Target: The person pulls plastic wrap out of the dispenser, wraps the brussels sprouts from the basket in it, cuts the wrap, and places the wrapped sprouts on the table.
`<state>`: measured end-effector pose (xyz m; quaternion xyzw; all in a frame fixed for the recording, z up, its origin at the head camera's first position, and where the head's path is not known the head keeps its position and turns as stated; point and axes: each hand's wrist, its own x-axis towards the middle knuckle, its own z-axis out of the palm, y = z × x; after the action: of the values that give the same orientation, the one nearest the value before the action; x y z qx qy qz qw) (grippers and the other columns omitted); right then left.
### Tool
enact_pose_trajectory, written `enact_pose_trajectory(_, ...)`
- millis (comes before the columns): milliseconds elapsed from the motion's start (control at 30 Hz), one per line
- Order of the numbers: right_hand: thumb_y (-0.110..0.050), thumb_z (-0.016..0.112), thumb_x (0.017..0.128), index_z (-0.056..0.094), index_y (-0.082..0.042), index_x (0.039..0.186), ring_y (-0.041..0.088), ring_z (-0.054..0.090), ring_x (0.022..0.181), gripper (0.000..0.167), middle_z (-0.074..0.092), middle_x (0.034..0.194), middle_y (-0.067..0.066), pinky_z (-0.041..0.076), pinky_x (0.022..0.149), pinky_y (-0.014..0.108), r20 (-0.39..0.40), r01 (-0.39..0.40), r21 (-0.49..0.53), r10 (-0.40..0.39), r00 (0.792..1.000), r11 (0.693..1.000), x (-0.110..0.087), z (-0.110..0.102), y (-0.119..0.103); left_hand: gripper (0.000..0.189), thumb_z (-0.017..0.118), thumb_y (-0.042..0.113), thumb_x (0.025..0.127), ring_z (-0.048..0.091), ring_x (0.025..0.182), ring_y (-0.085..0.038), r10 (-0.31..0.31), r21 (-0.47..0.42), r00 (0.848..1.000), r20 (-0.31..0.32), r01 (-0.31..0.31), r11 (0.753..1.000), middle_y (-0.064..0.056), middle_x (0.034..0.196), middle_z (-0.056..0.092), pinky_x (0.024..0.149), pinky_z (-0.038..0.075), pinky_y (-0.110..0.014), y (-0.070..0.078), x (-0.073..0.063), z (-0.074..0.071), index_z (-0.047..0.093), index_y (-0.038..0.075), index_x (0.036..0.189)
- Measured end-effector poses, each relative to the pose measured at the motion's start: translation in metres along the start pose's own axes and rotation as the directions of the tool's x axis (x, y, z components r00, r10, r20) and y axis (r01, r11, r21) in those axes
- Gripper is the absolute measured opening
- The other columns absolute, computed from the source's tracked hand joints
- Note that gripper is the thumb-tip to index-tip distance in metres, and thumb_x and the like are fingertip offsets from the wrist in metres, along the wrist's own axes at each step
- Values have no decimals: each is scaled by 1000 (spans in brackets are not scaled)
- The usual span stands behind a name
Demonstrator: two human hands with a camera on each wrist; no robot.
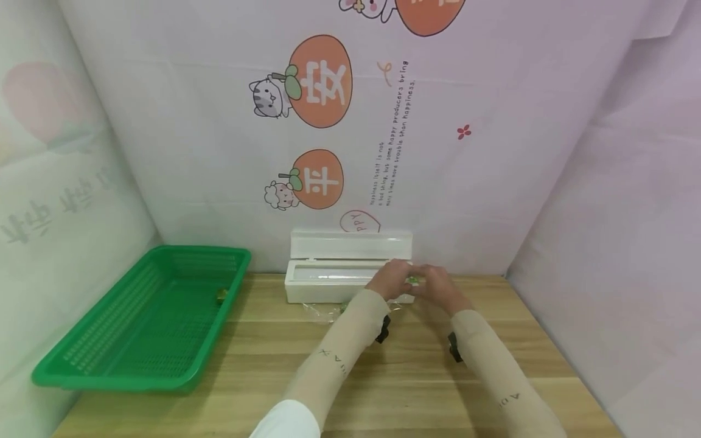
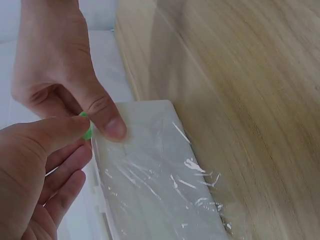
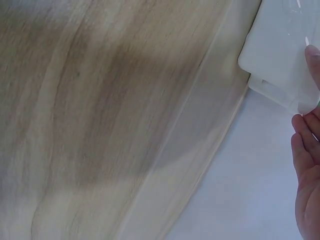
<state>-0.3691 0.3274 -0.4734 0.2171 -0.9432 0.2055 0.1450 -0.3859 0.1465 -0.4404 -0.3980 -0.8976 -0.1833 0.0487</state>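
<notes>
A long white cling film box [image 1: 313,294] stands against the back wall with its lid [image 1: 350,246] raised. Clear plastic film [image 2: 160,190] hangs over its front face and crumples onto the table. At the box's right end, my left hand [image 2: 25,170] pinches a small green slide cutter [image 2: 88,134] on the upper edge, thumb against it. Beside it, my right hand [image 2: 62,60] grips the same end, its thumb on the filmed front face and its other fingers curled at the edge. The right wrist view shows only part of this hand [image 3: 310,170] under the box corner.
A green plastic basket [image 1: 191,359] sits on the left of the wooden table [image 1: 263,377], with a small yellowish object [image 1: 221,295] at its right inner side. Printed white sheets [image 1: 438,182] form walls at the back and both sides.
</notes>
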Motion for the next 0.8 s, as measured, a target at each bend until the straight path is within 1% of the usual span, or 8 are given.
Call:
enact_pose_trajectory(100, -10, 89, 83, 74, -3, 126, 40, 74, 111, 47, 77, 122, 20, 60, 100, 55, -2, 0, -15, 0, 1000, 1000, 1, 1, -1, 39, 81, 13, 92, 73, 112, -15, -14, -17, 1000, -4, 14, 1000, -2, 124, 78, 102, 57, -23, 1, 4, 4, 74, 15, 130)
enact_pose_trajectory(200, -12, 89, 83, 75, -3, 123, 39, 75, 109, 43, 78, 119, 19, 60, 99, 54, -5, -11, -18, 10, 1000, 1000, 1, 2, -1, 33, 81, 11, 92, 73, 104, -15, -37, -49, 999, -15, 36, 998, -4, 116, 80, 95, 59, -21, 2, 7, 6, 76, 12, 124)
enact_pose_trajectory(267, -13, 89, 83, 76, -4, 122, 37, 75, 109, 42, 79, 118, 17, 61, 99, 53, -6, -17, -15, 17, 1000, 1000, 1, 2, -2, 30, 79, 10, 93, 73, 100, -14, -49, -48, 998, -26, 47, 998, -4, 112, 80, 93, 59, -21, 2, 8, 9, 77, 12, 123)
enact_pose_trajectory(333, -14, 90, 83, 77, -5, 120, 36, 75, 109, 40, 79, 117, 16, 61, 100, 52, -6, -21, -8, 21, 1000, 1000, 1, 2, -4, 27, 77, 5, 93, 73, 97, -13, -58, -28, 997, -42, 57, 998, -2, 108, 80, 91, 59, -21, 2, 9, 12, 79, 12, 119)
enact_pose_trajectory(467, -15, 89, 84, 78, -6, 118, 35, 75, 108, 37, 80, 115, 14, 60, 101, 52, 7, -28, 16, 28, 1000, 999, 1, 1, -7, 27, 72, -2, 94, 73, 97, -12, -66, 20, 995, -72, 68, 997, 0, 103, 80, 93, 60, -23, 1, 10, 16, 81, 13, 114)
enact_pose_trajectory(567, -16, 89, 84, 78, -7, 117, 33, 75, 108, 36, 80, 114, 13, 60, 101, 50, 16, -34, 17, 34, 999, 999, 1, 2, -7, 28, 72, -4, 92, 73, 99, -14, -63, 37, 995, -74, 65, 997, 0, 103, 80, 97, 59, -25, 1, 10, 17, 81, 13, 112)
enact_pose_trajectory(667, -17, 90, 84, 79, -8, 117, 31, 76, 108, 36, 80, 115, 11, 61, 101, 48, 17, -30, 10, 30, 999, 999, 2, 3, -5, 28, 73, -3, 92, 72, 102, -15, -52, 39, 996, -70, 55, 998, 0, 106, 80, 100, 58, -25, -1, 10, 15, 80, 14, 114)
enact_pose_trajectory(800, -17, 90, 84, 78, -9, 120, 32, 76, 109, 38, 80, 117, 10, 61, 100, 49, 8, 6, -2, -6, 1000, 1000, 2, 3, -1, 34, 71, -6, 91, 73, 104, -15, -37, 12, 997, -73, 38, 999, -1, 109, 80, 101, 57, -23, -2, 8, 12, 79, 15, 117)
